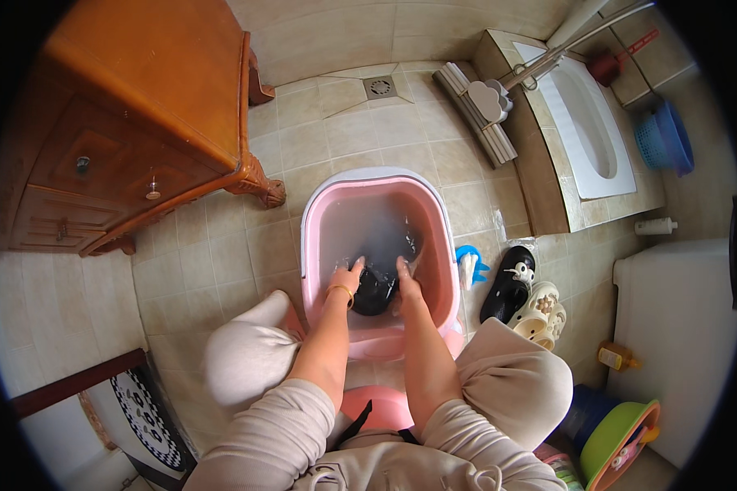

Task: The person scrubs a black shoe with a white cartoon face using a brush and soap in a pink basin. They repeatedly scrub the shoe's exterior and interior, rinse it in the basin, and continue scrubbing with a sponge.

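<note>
A pink tub (311, 245) with a pale rim stands between my knees, with cloudy grey water in it. Partly under that water lies a long, rounded black shoe-like thing (377, 296); the murk hides its full outline. My left hand (345, 281), with a gold bangle at the wrist, grips its left side. On its opposite side my right hand (408, 282) holds it, the thumb showing and the other fingers mostly hidden. Just right of the tub, a black clog (508, 282) with a white charm sits beside cream clogs (540, 311).
A small blue and white object (471, 266) lies by the tub. A wooden cabinet (139, 106) stands at left, a flat mop (483, 114) leans on the raised squat toilet (581, 123), and a white appliance (671, 327) is at right near a green basin (614, 434).
</note>
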A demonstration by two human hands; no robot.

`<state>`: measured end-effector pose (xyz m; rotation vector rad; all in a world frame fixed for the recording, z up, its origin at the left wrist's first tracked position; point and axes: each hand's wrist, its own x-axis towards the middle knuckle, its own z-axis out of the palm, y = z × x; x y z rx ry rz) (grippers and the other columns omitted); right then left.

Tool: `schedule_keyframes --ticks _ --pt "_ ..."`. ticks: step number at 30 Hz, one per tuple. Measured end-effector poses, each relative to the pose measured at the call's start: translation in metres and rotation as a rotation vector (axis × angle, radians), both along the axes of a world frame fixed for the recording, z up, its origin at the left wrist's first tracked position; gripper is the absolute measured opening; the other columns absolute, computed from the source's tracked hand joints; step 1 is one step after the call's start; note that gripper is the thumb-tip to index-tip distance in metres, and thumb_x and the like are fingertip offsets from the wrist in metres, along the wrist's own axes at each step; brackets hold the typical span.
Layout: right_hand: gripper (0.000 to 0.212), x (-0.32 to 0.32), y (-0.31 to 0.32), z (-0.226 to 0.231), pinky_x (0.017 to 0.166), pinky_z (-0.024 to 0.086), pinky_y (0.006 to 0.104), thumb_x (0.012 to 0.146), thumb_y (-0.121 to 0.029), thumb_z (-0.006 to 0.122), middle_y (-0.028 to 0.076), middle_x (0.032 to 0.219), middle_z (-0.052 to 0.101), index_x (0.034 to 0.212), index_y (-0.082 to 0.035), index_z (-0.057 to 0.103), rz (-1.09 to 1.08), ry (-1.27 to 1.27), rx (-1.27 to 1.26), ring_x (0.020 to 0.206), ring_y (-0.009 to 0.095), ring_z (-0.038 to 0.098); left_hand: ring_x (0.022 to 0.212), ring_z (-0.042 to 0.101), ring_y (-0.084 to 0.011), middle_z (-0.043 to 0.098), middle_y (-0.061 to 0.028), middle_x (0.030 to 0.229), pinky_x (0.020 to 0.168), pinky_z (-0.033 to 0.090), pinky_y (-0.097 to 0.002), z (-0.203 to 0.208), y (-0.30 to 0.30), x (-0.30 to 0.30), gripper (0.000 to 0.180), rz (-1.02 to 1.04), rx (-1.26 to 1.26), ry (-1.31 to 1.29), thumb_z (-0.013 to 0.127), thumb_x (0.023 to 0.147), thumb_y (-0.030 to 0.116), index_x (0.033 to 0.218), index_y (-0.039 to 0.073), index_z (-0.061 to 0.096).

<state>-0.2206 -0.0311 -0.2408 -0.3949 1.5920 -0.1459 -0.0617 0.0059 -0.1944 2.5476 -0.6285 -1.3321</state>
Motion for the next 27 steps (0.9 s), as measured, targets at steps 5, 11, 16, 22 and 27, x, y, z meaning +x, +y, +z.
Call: schedule_keyframes --ticks 5,11,16,22,27 --pt "0.067 -0.012 -0.006 0.041 0.045 0.037 0.0319 0.070 -0.066 0.066 0.007 0.067 0.052 0.095 -0.004 0.060 -0.105 -0.053 -0.068 0.051 0.021 0.046 0.124 0.043 -0.0370 0.047 -0.0273 0.130 0.104 0.032 -0.0389 -0.080 0.007 0.001 0.087 0.019 -0.103 0.142 0.047 0.080 0.067 0.124 -0.007 0.050" --pt "0.056 -0.031 -0.032 0.072 0.034 0.034 0.0335 0.076 -0.050 0.070 0.010 0.058 0.052 0.091 0.002 0.058 0.139 0.041 -0.212 0.037 0.021 0.045 0.108 0.056 -0.0293 0.057 -0.0176 0.121 0.093 0.043 -0.0389 -0.104 0.005 -0.002 0.074 0.385 -0.139 0.596 0.049 0.084 0.060 0.124 -0.002 0.052" --pt "0.043 -0.065 -0.032 0.085 0.034 0.035 0.0326 0.077 -0.042 0.072 0.007 0.057 0.051 0.086 -0.002 0.058 0.105 0.050 -0.357 0.038 0.018 0.046 0.087 0.065 -0.0285 0.066 -0.0135 0.102 0.078 0.053 -0.0467 0.048 -0.024 -0.025 0.055 0.380 0.078 0.884 0.048 0.085 0.057 0.112 0.012 0.062" --pt "0.040 -0.019 -0.017 0.124 0.034 0.035 0.0316 0.078 -0.041 0.072 0.003 0.051 0.046 0.076 -0.005 0.056 -0.134 -0.201 -0.420 0.037 0.016 0.044 0.080 0.067 -0.0312 0.066 -0.0185 0.094 0.074 0.056 -0.0436 0.112 -0.032 0.034 0.045 0.221 0.026 1.032 0.047 0.087 0.045 0.104 0.006 0.062" --pt "0.044 -0.024 -0.012 0.145 0.034 0.035 0.0337 0.085 -0.042 0.064 0.008 0.051 0.047 0.073 -0.001 0.055 -0.324 -0.339 -0.345 0.039 0.021 0.047 0.076 0.067 -0.0296 0.065 -0.0165 0.091 0.070 0.056 -0.0391 0.185 -0.051 0.024 0.060 0.194 -0.186 0.948 0.047 0.084 0.061 0.106 0.007 0.059"
